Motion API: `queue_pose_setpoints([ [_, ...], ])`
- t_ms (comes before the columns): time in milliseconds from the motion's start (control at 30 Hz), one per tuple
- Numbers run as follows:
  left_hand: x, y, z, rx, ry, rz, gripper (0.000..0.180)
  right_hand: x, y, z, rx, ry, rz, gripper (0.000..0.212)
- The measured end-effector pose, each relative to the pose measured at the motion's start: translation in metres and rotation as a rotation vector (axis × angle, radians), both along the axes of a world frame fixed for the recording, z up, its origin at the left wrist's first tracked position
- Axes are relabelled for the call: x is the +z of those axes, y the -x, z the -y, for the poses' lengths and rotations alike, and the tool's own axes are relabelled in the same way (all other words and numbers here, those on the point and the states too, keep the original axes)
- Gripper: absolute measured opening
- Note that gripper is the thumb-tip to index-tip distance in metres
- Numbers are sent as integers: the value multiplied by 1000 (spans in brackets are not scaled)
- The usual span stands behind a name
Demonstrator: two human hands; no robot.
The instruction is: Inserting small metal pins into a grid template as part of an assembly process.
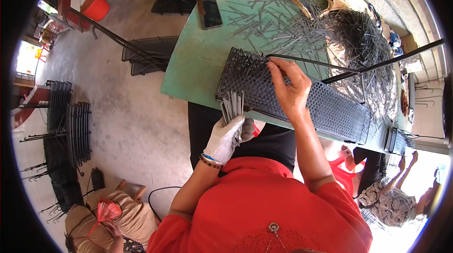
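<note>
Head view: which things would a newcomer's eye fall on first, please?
The bright red top, filling the lower middle, would probably draw the eye first. Above it, the white-gloved left hand holds a bundle of thin grey strips, while the bare right hand is over the black perforated panel at the near edge of the green table. The tangled heap of thin dark pieces at the table's upper right also stands out.
</note>
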State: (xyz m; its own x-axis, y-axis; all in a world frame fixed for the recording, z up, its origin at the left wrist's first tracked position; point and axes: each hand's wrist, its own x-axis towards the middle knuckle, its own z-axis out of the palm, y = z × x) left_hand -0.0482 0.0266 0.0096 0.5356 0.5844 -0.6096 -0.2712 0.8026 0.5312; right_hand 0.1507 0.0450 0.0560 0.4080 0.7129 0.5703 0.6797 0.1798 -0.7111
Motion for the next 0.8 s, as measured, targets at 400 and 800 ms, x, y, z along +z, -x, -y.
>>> queue_pose_setpoints([
  [400,-6,4,0,-100,-86,-53,21,-22,1,-13,84,26,348,17],
  [800,12,1,1,-27,-163,18,22,3,23,16,276,422,-181,22],
])
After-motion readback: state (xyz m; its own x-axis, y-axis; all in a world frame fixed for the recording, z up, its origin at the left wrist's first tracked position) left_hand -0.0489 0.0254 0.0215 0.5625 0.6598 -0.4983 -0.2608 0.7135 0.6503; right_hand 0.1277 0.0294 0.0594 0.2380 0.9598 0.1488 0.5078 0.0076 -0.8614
